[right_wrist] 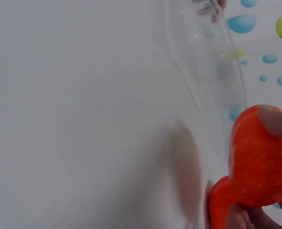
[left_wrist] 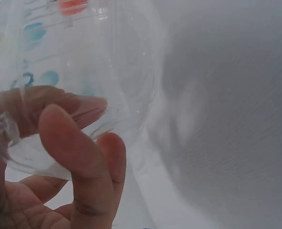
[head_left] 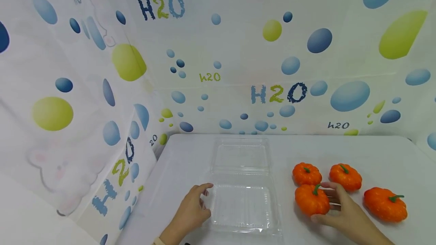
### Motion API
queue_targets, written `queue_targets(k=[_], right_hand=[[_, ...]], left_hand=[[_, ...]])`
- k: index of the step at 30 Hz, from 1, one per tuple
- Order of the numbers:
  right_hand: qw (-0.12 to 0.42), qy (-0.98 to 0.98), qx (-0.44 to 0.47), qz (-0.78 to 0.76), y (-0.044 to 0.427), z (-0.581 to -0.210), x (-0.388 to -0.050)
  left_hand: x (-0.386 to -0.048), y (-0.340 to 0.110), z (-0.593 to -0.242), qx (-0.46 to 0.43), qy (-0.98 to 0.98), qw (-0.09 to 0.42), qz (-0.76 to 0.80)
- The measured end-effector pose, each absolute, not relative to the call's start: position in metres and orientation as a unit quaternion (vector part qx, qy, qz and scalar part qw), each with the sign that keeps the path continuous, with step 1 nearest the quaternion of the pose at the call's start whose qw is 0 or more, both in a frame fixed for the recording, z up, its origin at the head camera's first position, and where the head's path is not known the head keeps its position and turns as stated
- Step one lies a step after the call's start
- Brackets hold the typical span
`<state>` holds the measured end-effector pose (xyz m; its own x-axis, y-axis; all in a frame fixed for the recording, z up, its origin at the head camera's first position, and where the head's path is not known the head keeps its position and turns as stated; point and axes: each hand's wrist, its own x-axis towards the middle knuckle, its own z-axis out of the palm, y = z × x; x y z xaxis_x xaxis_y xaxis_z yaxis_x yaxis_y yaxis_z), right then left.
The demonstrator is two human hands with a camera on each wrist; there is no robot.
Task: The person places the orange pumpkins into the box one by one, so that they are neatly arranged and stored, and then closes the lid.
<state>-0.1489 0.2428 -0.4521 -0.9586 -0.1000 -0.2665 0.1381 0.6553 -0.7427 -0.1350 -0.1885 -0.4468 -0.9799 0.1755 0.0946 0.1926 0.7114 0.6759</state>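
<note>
My right hand (head_left: 344, 213) grips an orange pumpkin (head_left: 311, 199) between the thumb on its near side and the fingers on its far side, the green stem tipped up toward the fingers; by the shadow in the right wrist view, I judge it to be just off the table (head_left: 184, 154). Right beyond the grip sits a second pumpkin (head_left: 307, 174), a third pumpkin (head_left: 345, 177) lies past the knuckles, and a fourth pumpkin (head_left: 385, 204) rests out to the right of the hand. Left of the grip, across a gap, is the clear plastic box (head_left: 241, 206), its lid (head_left: 242, 156) laid back on the far side. My left hand (head_left: 192, 209) pinches the box's left edge, one finger showing through the plastic. To hold this well, I'd spread the pressure across the ribs and leave the stem alone, since the skin looks glossy and could slip. I'd also raise the pumpkin cleanly so it doesn't knock the one beyond it. On the left, a light pinch should steady the box; squeezing harder could buckle such thin walls.
</note>
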Motion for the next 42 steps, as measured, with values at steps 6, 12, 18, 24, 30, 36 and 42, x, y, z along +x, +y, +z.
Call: queue_targets(k=[6,12,18,24,30,36,42], right_hand=[[0.109,0.866,-0.025,-0.487,0.227,-0.444,-0.146],[0.077,0.816,-0.085,-0.567,0.198,-0.436,-0.145],[0.143,0.767,-0.096,-0.618,0.172,-0.429,-0.150],[0.183,0.746,-0.101,-0.632,0.146,-0.421,-0.155],[0.201,0.736,-0.101,-0.638,0.121,-0.408,-0.165],[0.221,0.719,-0.110,-0.649,0.100,-0.395,-0.176],[0.243,0.708,-0.107,-0.654,0.081,-0.396,-0.190]], left_hand=[[-0.133,-0.186,-0.448,-0.095,-0.926,0.021,-0.366],[-0.132,-0.186,-0.449,-0.091,-0.924,0.014,-0.371],[-0.132,-0.186,-0.450,-0.094,-0.920,0.019,-0.380],[-0.131,-0.186,-0.450,-0.094,-0.921,0.022,-0.378],[-0.132,-0.187,-0.451,-0.093,-0.921,0.036,-0.377],[-0.132,-0.186,-0.454,-0.089,-0.916,0.039,-0.389],[-0.132,-0.186,-0.456,-0.081,-0.915,0.039,-0.392]])
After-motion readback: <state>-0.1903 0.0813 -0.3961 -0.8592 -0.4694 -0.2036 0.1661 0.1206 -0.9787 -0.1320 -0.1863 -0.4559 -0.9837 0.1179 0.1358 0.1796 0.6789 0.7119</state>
